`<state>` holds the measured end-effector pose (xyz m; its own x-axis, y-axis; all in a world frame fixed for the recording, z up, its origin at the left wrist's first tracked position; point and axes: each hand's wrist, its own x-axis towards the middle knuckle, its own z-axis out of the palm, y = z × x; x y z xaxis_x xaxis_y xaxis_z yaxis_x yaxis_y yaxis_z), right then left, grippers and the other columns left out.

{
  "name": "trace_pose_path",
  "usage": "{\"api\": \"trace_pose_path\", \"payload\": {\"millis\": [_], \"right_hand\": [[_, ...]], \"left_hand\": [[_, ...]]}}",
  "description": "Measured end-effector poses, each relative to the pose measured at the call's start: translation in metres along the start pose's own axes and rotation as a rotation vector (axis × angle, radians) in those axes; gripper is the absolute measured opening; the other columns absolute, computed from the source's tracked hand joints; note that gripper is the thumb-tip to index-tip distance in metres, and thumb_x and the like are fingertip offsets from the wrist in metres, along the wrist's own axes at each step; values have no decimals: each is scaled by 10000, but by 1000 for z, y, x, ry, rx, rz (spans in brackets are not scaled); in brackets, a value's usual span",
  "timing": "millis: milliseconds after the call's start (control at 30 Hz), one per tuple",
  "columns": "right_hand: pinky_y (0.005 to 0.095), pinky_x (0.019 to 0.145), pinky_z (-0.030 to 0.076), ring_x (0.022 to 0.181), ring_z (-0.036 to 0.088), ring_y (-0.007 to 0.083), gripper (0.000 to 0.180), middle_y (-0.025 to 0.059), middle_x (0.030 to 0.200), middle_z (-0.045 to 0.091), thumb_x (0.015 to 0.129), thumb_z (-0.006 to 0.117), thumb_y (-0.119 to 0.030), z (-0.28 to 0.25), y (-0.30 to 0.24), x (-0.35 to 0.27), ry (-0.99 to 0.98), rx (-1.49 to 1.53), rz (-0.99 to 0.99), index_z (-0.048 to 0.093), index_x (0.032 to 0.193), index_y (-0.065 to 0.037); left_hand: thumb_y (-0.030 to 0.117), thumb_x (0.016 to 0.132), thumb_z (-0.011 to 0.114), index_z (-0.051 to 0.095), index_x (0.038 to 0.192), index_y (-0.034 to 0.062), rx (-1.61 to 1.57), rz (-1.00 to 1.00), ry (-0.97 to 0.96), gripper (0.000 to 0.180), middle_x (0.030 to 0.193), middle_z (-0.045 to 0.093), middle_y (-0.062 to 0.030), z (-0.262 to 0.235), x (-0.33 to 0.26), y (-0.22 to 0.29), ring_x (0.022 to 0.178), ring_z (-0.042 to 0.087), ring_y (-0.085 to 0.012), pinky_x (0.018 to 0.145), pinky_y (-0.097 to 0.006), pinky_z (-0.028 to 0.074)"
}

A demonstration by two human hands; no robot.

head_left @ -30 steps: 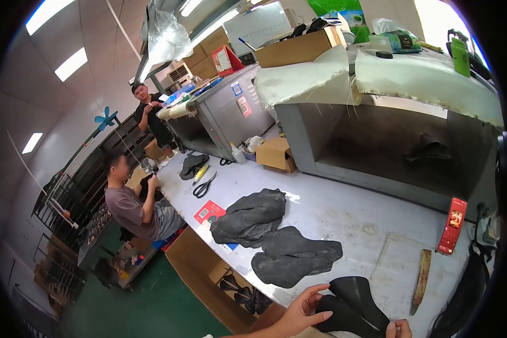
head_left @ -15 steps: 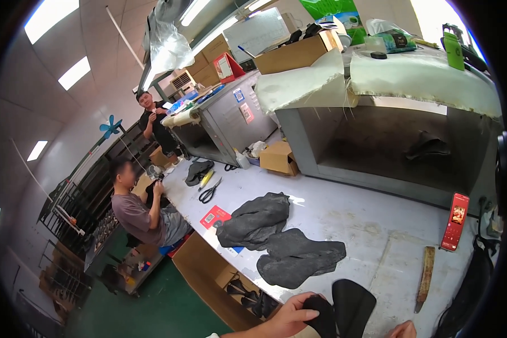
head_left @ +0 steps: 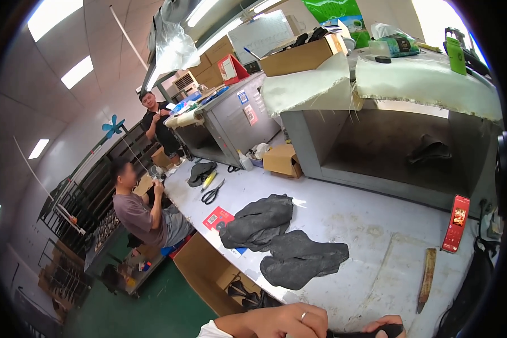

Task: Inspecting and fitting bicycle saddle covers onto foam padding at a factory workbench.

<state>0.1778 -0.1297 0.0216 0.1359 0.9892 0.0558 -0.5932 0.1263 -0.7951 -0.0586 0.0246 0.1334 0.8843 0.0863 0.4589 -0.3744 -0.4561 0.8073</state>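
Observation:
At the bottom edge, my left hand (head_left: pixel 290 320), with a ring on one finger, is closed on a black piece (head_left: pixel 352 333). My right hand (head_left: pixel 384 323) grips the other end of it, thumb on top. The piece is flat and soft-looking, and most of it is hidden by my fingers and the picture's edge. Just beyond my hands lie two dark grey crumpled pieces, like gloves or cloth: a nearer one (head_left: pixel 301 260) and a farther one (head_left: pixel 259 221), touching each other on the white table (head_left: pixel 372 225).
A cardboard box (head_left: pixel 200 270) with black items stands below the table's left edge. Scissors (head_left: pixel 212 192) and a yellow-handled tool (head_left: pixel 209 180) lie farther off. At right are a worn blade (head_left: pixel 427 280) and a red-screened phone (head_left: pixel 456 223). A seated person (head_left: pixel 143 208) works at left; another stands behind.
My left hand has moved right and turned over, back upward. The black piece, earlier upright with two flaps showing, is now low and mostly covered. My right hand has come to grip it.

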Motion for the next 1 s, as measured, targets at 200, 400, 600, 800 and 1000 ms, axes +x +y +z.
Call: {"api": "trace_pose_path", "payload": {"millis": [200,400,600,800,1000], "right_hand": [[371,865,491,1009,611,257,354,161,1218,587,954,602,-193,-2,-7,6,155,-786,-132,583,1219,41],[409,909,509,1090,612,378,198,340,1347,470,869,720,-146,8,-4,16,194,-721,-555,595,964,-25],[449,949,492,1098,608,386,300,364,1325,478,787,779,-22,-10,-7,14,85,-371,-536,507,914,-24],[447,953,488,1108,598,369,311,369,1299,492,772,787,-13,-15,-2,9,-5,-307,-468,510,912,-27],[438,951,469,1111,582,355,380,354,1287,492,748,822,-54,-9,0,8,9,-316,-436,501,951,-50]], "left_hand": [[64,873,632,693,883,58,841,301,148,62,1011,677,-97,59,-4,2,1069,632,-311,1031,-580,378],[31,927,534,673,1013,25,828,216,48,164,1201,618,-176,103,-18,-36,1200,555,-382,1022,-618,350],[33,891,581,660,922,13,444,231,437,87,958,643,-139,46,-28,-7,873,622,-282,798,-466,482],[176,829,571,464,1345,-16,-231,364,738,561,489,403,-3,-46,-16,84,363,322,-179,383,-339,275],[88,845,657,481,1058,49,125,264,213,278,565,586,-43,-31,1,179,394,456,-129,387,-287,396]]}}
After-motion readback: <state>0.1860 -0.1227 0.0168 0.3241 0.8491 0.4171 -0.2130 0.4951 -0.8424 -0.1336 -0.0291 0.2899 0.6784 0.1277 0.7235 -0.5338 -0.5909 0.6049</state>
